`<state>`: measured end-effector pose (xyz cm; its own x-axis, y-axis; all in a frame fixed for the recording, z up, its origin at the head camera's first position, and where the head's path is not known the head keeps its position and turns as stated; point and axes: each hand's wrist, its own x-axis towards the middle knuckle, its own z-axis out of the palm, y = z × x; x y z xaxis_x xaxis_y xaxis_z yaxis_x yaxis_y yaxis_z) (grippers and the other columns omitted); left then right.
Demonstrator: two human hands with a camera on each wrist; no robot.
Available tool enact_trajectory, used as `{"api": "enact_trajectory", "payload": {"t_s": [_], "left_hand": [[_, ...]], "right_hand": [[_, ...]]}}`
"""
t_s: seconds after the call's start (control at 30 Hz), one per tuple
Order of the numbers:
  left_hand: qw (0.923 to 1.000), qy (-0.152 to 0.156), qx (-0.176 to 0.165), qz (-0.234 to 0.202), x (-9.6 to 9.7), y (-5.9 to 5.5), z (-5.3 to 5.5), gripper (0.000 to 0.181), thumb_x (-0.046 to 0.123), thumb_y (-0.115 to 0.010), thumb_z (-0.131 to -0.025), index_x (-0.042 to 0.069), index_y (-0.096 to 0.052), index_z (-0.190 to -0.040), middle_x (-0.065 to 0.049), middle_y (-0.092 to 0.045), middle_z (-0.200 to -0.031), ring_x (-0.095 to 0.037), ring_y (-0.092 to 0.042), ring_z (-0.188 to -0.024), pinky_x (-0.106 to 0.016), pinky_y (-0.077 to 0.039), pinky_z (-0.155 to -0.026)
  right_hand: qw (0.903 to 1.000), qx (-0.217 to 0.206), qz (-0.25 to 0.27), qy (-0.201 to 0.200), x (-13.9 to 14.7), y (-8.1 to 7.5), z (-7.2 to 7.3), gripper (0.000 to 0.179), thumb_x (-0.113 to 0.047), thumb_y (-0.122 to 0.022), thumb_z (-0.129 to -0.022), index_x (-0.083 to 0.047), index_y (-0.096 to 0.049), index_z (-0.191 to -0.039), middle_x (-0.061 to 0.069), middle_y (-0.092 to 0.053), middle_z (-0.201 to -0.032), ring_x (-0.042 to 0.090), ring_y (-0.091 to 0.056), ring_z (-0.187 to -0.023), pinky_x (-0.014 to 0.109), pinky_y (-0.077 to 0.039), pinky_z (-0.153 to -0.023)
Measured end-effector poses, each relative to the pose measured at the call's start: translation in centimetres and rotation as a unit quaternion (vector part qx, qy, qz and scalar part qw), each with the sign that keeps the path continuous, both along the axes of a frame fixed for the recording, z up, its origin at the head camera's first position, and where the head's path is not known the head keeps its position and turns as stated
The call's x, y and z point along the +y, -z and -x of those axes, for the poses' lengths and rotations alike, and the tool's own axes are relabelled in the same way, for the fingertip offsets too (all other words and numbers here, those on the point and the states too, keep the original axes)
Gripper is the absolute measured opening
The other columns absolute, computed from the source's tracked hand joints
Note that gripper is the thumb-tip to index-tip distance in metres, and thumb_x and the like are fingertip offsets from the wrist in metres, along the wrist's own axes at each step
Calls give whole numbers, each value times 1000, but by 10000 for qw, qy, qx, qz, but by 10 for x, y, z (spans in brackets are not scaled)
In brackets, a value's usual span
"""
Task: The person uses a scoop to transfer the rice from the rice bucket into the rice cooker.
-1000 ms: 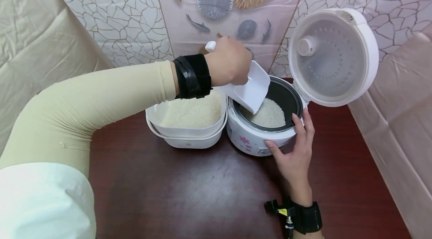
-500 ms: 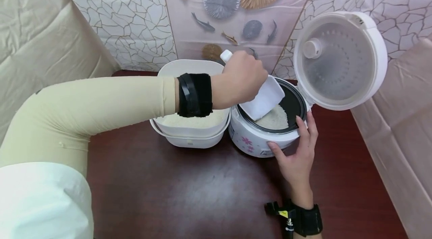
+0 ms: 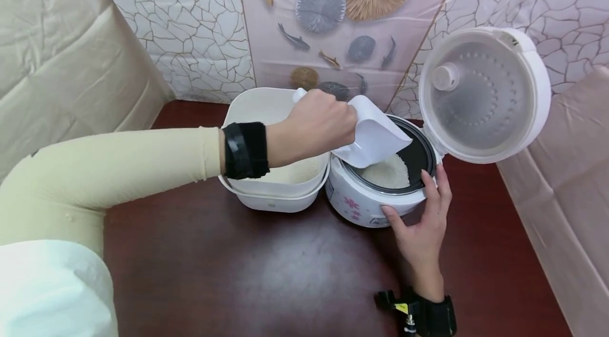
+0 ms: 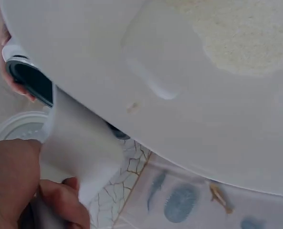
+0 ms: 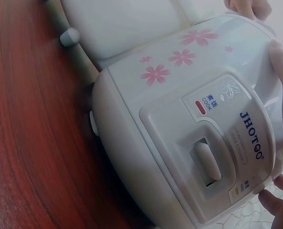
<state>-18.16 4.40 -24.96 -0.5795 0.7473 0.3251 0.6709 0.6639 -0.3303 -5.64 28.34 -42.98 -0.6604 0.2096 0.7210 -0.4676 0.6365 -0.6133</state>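
Gripped by its handle in my left hand (image 3: 323, 120) is a white scoop (image 3: 376, 136), tipped over the left rim of the rice cooker (image 3: 352, 197). A mound of white rice (image 3: 390, 173) lies in the cooker's dark inner pot (image 3: 421, 155), partly hidden by the scoop. My right hand (image 3: 423, 226) rests on the cooker's front right side, thumb on the outer wall and fingertips at the rim. Left of the cooker, a white rice bin (image 3: 259, 107) holds more rice (image 3: 302, 170), under my left forearm. The left wrist view shows the scoop (image 4: 81, 143) just outside the bin's wall.
The cooker's raised lid (image 3: 480, 94) leans back at the right. Bin and cooker stand close side by side on a dark red-brown table (image 3: 266, 268). A patterned backdrop (image 3: 200, 36) hangs behind, with beige cloth (image 3: 62, 62) at both sides.
My left hand first moved right over the pot, then back left toward the bin, and the scoop has turned in it. My right hand keeps its place on the cooker.
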Motion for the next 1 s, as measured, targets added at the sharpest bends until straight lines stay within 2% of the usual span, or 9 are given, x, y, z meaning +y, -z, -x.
{"api": "enact_trajectory", "payload": {"t_s": [0.13, 0.23, 0.3, 0.4, 0.6, 0.7, 0.8, 0.9, 1.0], "left_hand": [[9979, 218, 225, -575, -21, 8, -3, 31, 28, -59, -98, 15, -58, -69, 5, -50, -55, -15, -46, -48, -38, -38, -44], [9951, 311, 246, -902, -40, 13, -3, 33, 34, -61, -99, 12, -60, -74, 1, -54, -57, -21, -52, -48, -41, -42, -45], [9922, 281, 69, -1212, -53, 13, -3, 35, 36, -61, -99, 12, -59, -73, 0, -53, -57, -22, -53, -49, -42, -42, -44], [9849, 142, -412, -1675, -70, 8, -4, 36, 38, -61, -100, 14, -58, -72, 0, -52, -57, -23, -53, -50, -43, -41, -44], [9684, -510, -1368, -2021, -98, -10, -5, 45, 46, -57, -101, 18, -52, -66, 3, -45, -56, -22, -50, -55, -40, -37, -45], [9555, -860, -1699, -2254, -116, -14, -6, 50, 46, -57, -102, 16, -46, -63, 3, -36, -56, -21, -43, -55, -37, -31, -46], [9407, -1200, -1917, -2529, -134, -16, -8, 51, 46, -56, -103, 15, -44, -64, 2, -34, -58, -21, -40, -56, -36, -29, -49], [9293, -1579, -2085, -2608, -150, -16, -14, 54, 50, -54, -104, 14, -43, -65, 1, -34, -60, -21, -39, -57, -36, -29, -50], [9197, -1899, -2251, -2596, -160, -13, -29, 58, 56, -52, -104, 14, -44, -66, 0, -36, -60, -23, -41, -58, -37, -30, -50]], "right_hand": [[10000, -63, 5, -11, 1, 1, 0, 99, -70, -77, -85, -1, -52, -151, 19, -33, -168, 37, -30, -155, 51, -27, -122], [9999, -126, 8, 15, 2, 3, -1, 99, -70, -77, -85, -3, -52, -152, 15, -32, -169, 36, -29, -155, 52, -27, -122], [9999, -159, 5, -1, 2, 5, -1, 99, -70, -78, -85, -3, -51, -152, 13, -32, -170, 36, -30, -155, 52, -28, -122], [9999, -164, -16, -10, 2, 5, -1, 99, -70, -78, -84, -4, -51, -153, 12, -32, -170, 36, -30, -155, 52, -28, -122], [9999, -147, -32, 67, 5, 6, 0, 99, -71, -78, -84, -5, -51, -153, 12, -31, -170, 35, -29, -155, 54, -27, -122], [9999, -125, -26, 23, 5, 5, 0, 99, -70, -79, -84, -4, -51, -153, 13, -31, -170, 36, -29, -155, 53, -26, -122], [9999, -112, -28, -14, 5, 5, 1, 98, -69, -79, -84, -4, -51, -153, 13, -31, -170, 36, -29, -155, 53, -26, -122], [9999, -155, -50, -11, 5, 4, 0, 98, -68, -79, -85, -5, -51, -154, 11, -31, -170, 36, -29, -155, 53, -27, -122], [9998, -166, -60, -23, 6, 4, -1, 97, -68, -79, -85, -5, -51, -154, 11, -31, -171, 36, -29, -155, 53, -27, -122]]}}
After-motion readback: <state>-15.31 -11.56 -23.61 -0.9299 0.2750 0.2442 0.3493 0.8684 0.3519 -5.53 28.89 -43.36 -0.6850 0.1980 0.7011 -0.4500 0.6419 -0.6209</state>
